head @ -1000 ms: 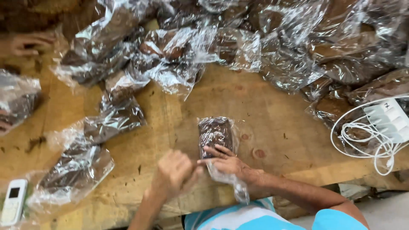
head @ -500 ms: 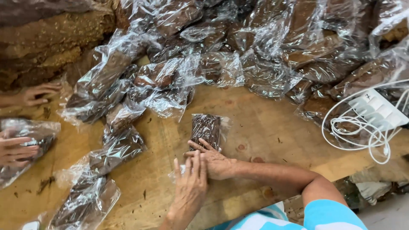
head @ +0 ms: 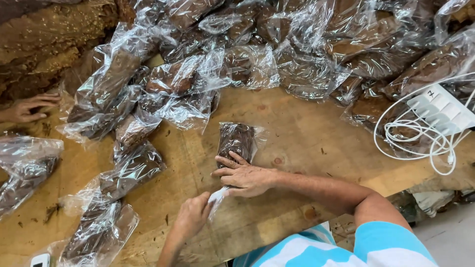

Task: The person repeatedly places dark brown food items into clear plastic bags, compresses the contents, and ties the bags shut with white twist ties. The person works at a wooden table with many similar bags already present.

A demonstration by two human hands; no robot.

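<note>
A small clear plastic bag [head: 237, 141] packed with dark brown leaf lies on the wooden table [head: 307, 143] in front of me. My right hand [head: 246, 177] presses flat on the near end of that bag, fingers spread. My left hand [head: 192, 216] pinches the bag's loose twisted plastic tail [head: 217, 196] just below the right hand. Both forearms come in from the bottom edge.
A heap of similar filled bags [head: 277, 54] covers the far side, and more bags [head: 126, 163] lie to the left. A white power strip with coiled cable [head: 435, 116] sits at right. Another person's hand [head: 27, 108] rests at far left. A white phone [head: 40, 260] lies bottom left.
My left hand has drawn back toward me and now grips the bag's plastic tail. My right hand has stayed on the bag. The view has tilted up toward the heap.
</note>
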